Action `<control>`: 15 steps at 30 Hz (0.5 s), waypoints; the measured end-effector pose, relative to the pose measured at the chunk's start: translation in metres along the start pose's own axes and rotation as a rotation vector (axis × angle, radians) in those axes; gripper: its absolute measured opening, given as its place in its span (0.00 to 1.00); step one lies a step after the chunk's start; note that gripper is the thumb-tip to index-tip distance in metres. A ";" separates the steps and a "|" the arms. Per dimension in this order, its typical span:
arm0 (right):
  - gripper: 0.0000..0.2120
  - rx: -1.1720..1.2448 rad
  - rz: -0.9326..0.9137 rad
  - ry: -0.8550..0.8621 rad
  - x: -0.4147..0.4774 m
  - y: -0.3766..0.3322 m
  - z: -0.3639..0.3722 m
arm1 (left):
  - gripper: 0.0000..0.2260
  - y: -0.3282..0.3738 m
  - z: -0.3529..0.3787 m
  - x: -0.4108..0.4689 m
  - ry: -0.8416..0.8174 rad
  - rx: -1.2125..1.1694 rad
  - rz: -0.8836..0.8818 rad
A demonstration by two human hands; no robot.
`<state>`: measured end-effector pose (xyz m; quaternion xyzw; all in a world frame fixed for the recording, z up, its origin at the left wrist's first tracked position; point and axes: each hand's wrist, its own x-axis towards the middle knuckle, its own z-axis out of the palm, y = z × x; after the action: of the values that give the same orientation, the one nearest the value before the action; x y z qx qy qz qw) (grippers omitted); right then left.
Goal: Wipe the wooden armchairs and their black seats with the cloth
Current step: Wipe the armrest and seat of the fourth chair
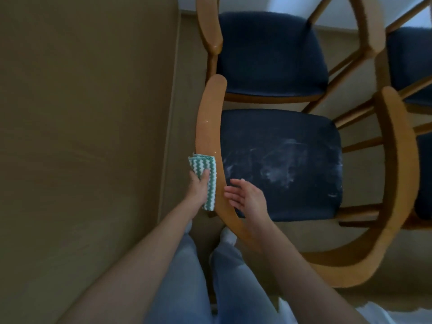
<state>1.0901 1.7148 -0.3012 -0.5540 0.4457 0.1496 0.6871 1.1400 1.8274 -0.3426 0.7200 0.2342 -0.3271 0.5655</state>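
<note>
I look straight down at a wooden armchair whose curved left armrest [209, 127] runs away from me. Its black seat [280, 164] carries whitish smears. My left hand [198, 187] holds a folded green-and-white zigzag cloth [205, 174] against the armrest's outer side, fingers curled over the cloth. My right hand [245, 197] hovers above the armrest's inner edge and the seat's near corner with relaxed, straight fingers and holds nothing. A second armchair, with a dark seat [268, 52], stands just beyond.
A tan wall or panel [81, 136] fills the left side, close to the armrest. More chair frames [402, 146] and seats [411, 57] crowd the right. My jeans [182, 277] and a white sock [228, 235] are below, on the beige floor.
</note>
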 end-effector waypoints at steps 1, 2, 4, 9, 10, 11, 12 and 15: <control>0.12 -0.007 -0.028 0.029 0.004 0.000 -0.009 | 0.23 -0.006 0.006 -0.006 0.027 -0.029 0.010; 0.12 -0.010 -0.049 0.047 0.007 0.000 -0.017 | 0.22 -0.015 0.013 -0.013 0.050 -0.058 0.025; 0.12 -0.038 -0.076 0.028 0.013 0.003 -0.031 | 0.23 -0.033 0.028 -0.033 0.110 -0.096 0.052; 0.12 -0.206 -0.097 -0.161 0.019 0.002 -0.049 | 0.28 -0.072 0.078 -0.070 0.269 -0.186 0.125; 0.12 -0.215 -0.095 -0.170 0.020 0.001 -0.050 | 0.28 -0.077 0.085 -0.073 0.286 -0.190 0.134; 0.12 -0.219 -0.094 -0.174 0.021 0.000 -0.050 | 0.28 -0.080 0.089 -0.075 0.299 -0.201 0.139; 0.11 -0.221 -0.095 -0.175 0.021 -0.001 -0.050 | 0.28 -0.082 0.091 -0.076 0.304 -0.216 0.145; 0.11 -0.234 -0.091 -0.177 0.024 -0.003 -0.047 | 0.27 -0.083 0.092 -0.067 0.338 -0.240 0.138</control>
<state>1.0848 1.6649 -0.3171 -0.6345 0.3372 0.2175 0.6606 1.0168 1.7616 -0.3615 0.7065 0.3132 -0.1319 0.6207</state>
